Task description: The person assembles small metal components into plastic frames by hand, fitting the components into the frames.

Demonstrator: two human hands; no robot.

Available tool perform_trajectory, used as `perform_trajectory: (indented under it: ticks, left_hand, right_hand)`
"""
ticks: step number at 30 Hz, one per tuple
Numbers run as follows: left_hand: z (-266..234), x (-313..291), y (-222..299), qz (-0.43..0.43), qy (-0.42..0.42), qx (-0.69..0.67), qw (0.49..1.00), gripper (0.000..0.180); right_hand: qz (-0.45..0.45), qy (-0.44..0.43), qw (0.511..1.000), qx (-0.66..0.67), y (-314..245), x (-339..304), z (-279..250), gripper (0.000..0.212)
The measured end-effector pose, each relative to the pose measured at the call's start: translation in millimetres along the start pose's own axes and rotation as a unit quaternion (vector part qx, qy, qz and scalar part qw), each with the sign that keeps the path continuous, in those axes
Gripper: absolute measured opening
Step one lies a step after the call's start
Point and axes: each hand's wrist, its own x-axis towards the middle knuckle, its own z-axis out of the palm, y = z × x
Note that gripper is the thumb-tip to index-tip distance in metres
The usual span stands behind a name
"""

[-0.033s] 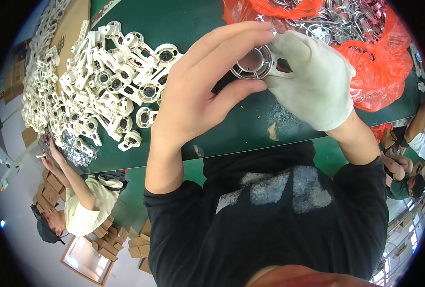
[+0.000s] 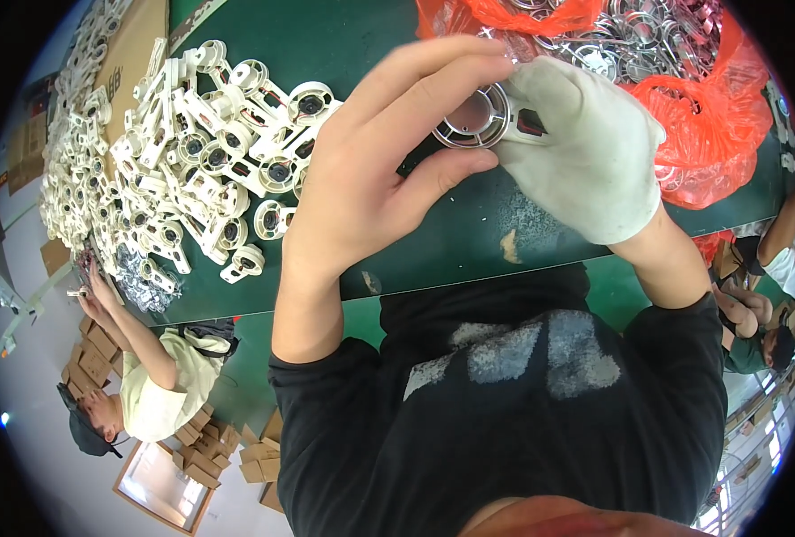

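Over the table, both my hands are closed around one white part whose round head is a spoked chrome ring [image 2: 471, 116] with a brownish disc in its middle. My left hand [image 2: 375, 148], bare, curls its fingers over the top of the ring, its thumb by the lower rim. On the other side my right hand [image 2: 585, 148], in a pale glove, grips the part's white arm, which shows a dark slot. The gloved fingertips are mostly hidden. Left of my hands lies a heap of similar white parts [image 2: 205, 148] with round ends and dark centres.
A red plastic bag [image 2: 706, 116] full of chrome rings [image 2: 634, 40] sits at the far right of the green table [image 2: 370, 27]. Small clear-grey pieces [image 2: 142, 277] lie near the left edge. A co-worker [image 2: 160, 376] handles parts at the left; other people sit at the right.
My left fingers have shifted very slightly over the ring. The part and my right hand stay in place.
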Motion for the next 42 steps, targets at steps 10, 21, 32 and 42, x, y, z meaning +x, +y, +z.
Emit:
perform_trajectory:
  ticks: [10, 21, 32, 42]
  left_hand:
    - [6, -7, -10, 0.041, 0.062, 0.090, 0.993, 0.071]
    - [14, -8, -2, 0.043, 0.073, 0.068, 0.994, 0.074]
    - [0, -7, 2, 0.154, 0.009, 0.090, 0.984, 0.055]
    - [8, -8, 2, 0.052, 0.023, -0.032, 0.998, 0.081]
  right_hand:
    - [0.010, 0.042, 0.999, 0.007, 2, -1, -3, 0.038]
    - [-0.003, 0.024, 0.999, 0.042, 4, -4, -7, 0.041]
    - [0.205, -0.332, 0.839, 0.378, 5, 17, -45, 0.037]
    - [-0.021, -0.125, 0.978, 0.166, 5, -2, -18, 0.038]
